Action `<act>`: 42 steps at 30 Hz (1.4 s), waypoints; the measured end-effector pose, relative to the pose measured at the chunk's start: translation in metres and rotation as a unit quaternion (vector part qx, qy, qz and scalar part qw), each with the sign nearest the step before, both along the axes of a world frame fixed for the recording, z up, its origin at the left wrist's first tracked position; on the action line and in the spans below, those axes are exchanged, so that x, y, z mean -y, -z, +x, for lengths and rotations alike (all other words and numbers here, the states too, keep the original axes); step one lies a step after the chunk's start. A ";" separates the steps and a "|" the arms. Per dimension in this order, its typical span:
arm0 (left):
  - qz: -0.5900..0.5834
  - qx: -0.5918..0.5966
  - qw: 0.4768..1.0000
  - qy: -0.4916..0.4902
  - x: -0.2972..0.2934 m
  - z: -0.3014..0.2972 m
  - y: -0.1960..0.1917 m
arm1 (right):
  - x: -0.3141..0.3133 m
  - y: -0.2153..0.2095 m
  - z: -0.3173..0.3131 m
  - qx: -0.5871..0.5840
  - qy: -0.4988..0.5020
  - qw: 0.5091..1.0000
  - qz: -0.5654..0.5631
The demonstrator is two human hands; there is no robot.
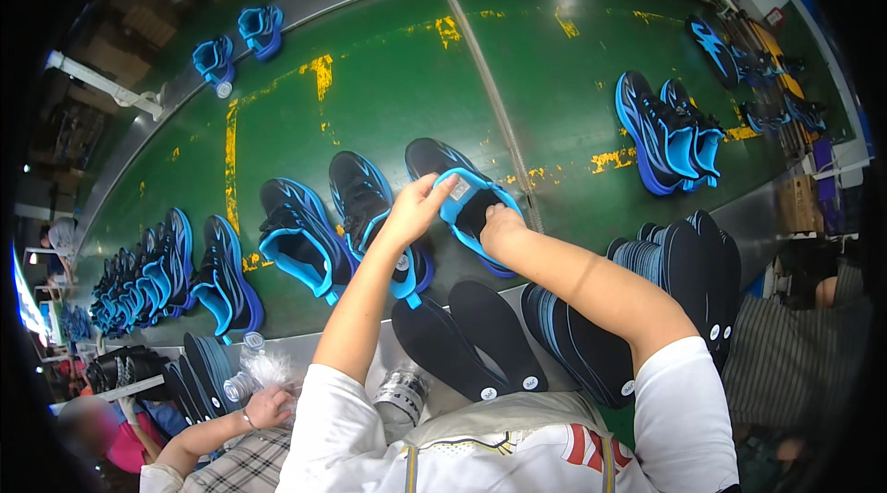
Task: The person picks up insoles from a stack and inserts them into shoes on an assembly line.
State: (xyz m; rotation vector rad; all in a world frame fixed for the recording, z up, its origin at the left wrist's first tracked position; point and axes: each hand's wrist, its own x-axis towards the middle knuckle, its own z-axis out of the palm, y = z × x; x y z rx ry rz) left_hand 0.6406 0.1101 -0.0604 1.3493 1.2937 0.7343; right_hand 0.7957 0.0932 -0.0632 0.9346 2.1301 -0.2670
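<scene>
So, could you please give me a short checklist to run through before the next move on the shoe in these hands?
1. Left hand holding the shoe by its blue rim: ok.
2. Right hand at the shoe's opening, fingers reaching inside: ok.
3. Toe pointing away from the person: ok.
4. Inside of the shoe fully visible: not ok, the right hand covers part.
5. Left wrist free of the neighbouring shoe: cannot tell, they overlap in view.

From the person's head, on the near side of the flat green bench (388,77) with worn yellow markings, one fisheye view peers down and across. The bare left hand (415,208) and bare right hand (502,229) are close below it; the bench's far edge bows outward.
</scene>
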 end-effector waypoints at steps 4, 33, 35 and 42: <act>-0.020 -0.008 1.000 -0.005 -0.002 0.002 -0.008 | -0.005 0.010 -0.001 0.008 -0.035 0.999 0.013; 0.401 -0.376 0.833 0.054 0.063 0.016 -0.038 | 0.114 -0.054 0.077 -0.334 0.094 0.932 0.106; 0.387 -0.400 0.829 0.057 0.048 0.007 -0.037 | 0.105 -0.047 0.067 -0.380 0.117 0.908 0.132; 0.356 -0.553 0.751 0.060 -0.025 -0.009 -0.026 | 0.042 -0.035 0.045 -0.484 0.187 0.849 0.103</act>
